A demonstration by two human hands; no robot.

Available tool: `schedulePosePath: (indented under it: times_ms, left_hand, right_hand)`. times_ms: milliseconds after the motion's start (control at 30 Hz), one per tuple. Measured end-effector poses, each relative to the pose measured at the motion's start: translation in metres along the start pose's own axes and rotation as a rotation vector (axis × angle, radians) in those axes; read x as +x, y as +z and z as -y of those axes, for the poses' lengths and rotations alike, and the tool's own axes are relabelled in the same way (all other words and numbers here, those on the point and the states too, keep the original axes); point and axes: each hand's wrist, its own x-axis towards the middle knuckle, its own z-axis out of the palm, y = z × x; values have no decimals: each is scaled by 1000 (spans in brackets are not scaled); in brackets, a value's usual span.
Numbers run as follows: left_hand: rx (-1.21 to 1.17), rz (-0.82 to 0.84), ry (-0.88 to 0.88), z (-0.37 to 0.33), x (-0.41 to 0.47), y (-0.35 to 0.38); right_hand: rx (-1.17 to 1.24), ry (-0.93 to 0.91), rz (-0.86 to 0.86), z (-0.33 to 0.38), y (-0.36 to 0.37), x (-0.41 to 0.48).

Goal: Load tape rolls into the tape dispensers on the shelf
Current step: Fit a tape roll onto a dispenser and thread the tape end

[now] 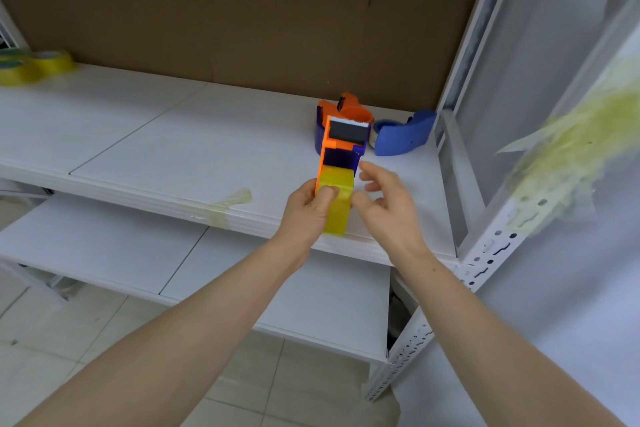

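Observation:
My left hand [308, 206] grips an orange and purple tape dispenser [341, 146] with a yellow tape roll [337, 199] seated in its near end; my thumb presses on the roll. My right hand [384, 208] hovers just right of the roll, fingers spread, holding nothing. Behind it on the white shelf [194, 149] stand a second orange and purple dispenser [349, 107] and a blue dispenser [403, 137]. Spare yellow tape rolls [34, 66] lie at the shelf's far left.
A strip of tape [230, 206] is stuck over the shelf's front edge. A white perforated upright [485, 253] rises at the right, with yellowish tape scraps [571, 156] stuck on the panel beside it. Cardboard backs the shelf. A lower shelf [242, 274] sits beneath.

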Motion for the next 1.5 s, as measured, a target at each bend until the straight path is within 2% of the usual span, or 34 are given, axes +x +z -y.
schedulePosePath:
  times_ms: [100,200,433,667,1000,1100,1233,1267,1400,1500]
  left_hand:
    - [58,23,27,2,1,0]
    - [104,16,66,3,3,0]
    - [149,31,107,3,2,1]
    - [231,68,194,6,-1,0]
    - [317,60,199,7,-5,0]
    - [240,44,142,5,-3,0]
    - [115,11,60,-1,-2,2]
    - [84,13,38,-2,-2,2]
    - [56,-16,18,-3,1,2]
    - [48,-19,-3,-3,2,3]
  right_hand:
    - [-270,-120,-20,4,-1,12]
    - [-420,-106,50,6,2,16]
    - [-191,-87,-96,6,11,18]
    - [-112,-37,-167,7,14,15]
    - [-435,-40,-206,1,17,7]
    - [-330,8,-180,-3,17,7]
    - [224,329,-74,-5,18,7]
    - [308,342,-29,-4,19,5]
    - [212,109,-12,-6,25,-7]
    - [122,48,13,-10,25,-9]
